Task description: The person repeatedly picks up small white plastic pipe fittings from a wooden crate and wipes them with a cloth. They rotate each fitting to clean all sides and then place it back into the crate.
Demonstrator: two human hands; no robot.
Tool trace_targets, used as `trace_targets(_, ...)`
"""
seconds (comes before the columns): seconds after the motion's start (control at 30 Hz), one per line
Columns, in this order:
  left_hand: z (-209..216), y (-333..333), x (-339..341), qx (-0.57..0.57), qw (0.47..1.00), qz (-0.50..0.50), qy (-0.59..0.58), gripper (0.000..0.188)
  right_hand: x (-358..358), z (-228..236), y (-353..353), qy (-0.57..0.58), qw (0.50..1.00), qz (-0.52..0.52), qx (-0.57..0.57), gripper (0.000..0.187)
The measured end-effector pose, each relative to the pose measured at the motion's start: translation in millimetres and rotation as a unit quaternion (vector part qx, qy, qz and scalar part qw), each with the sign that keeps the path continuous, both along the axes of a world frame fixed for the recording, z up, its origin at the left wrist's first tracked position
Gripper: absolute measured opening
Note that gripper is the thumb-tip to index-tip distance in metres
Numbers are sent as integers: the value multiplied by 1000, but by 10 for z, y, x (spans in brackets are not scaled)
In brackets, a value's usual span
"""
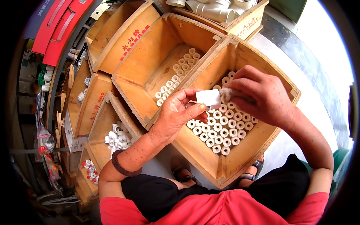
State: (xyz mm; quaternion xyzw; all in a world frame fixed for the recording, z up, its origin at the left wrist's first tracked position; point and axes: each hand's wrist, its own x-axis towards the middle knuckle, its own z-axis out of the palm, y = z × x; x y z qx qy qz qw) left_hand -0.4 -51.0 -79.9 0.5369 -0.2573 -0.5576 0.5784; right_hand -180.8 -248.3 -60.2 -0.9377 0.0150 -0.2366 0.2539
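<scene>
My left hand (176, 114) grips a white, flat-faced square piece (208, 99) between thumb and fingers; its kind does not show. Beside it, my right hand (262, 95) has its fingers closed round a small greyish-white wad (227, 94), smeared by motion, perhaps a bit of cloth. Both hands are above a wooden box (258, 142). On that box's bottom stand several rows of white hexagonal plastic fittings (224, 120) with round holes facing up. The hands hide some of them.
A second wooden box (137, 56) with similar fittings (175, 78) adjoins on the left. Large white pipe fittings (213, 11) fill a box at the top. Lower left, a bin holds white elbow fittings (117, 138) and red-and-white pieces (91, 170). Red cartons (56, 30) stand upper left.
</scene>
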Motion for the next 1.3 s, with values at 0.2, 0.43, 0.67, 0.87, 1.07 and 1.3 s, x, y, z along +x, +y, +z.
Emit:
trace_targets(0.2,16,-68,-62,4,1000,2,24,47,50,180,134,-25,1000,2,-10,26)
trace_targets(0.43,-24,-45,-82,-23,999,-25,27,52,86,84,183,6,999,32,-11,34)
trace_targets(0.67,33,-55,-55,14,1000,-11,4,50,8,9,1,13,1000,3,8,22)
trace_targets(0.87,-8,-62,-54,-18,1000,-13,1,46,5,130,4,15,999,-5,40,32)
trace_targets(1.07,8,-81,-72,-14,1000,-27,7,48,67,121,156,28,999,28,9,34)
trace_targets(1.3,71,-55,-78,-20,999,-26,-24,55,70,96,125,46,997,20,55,33)
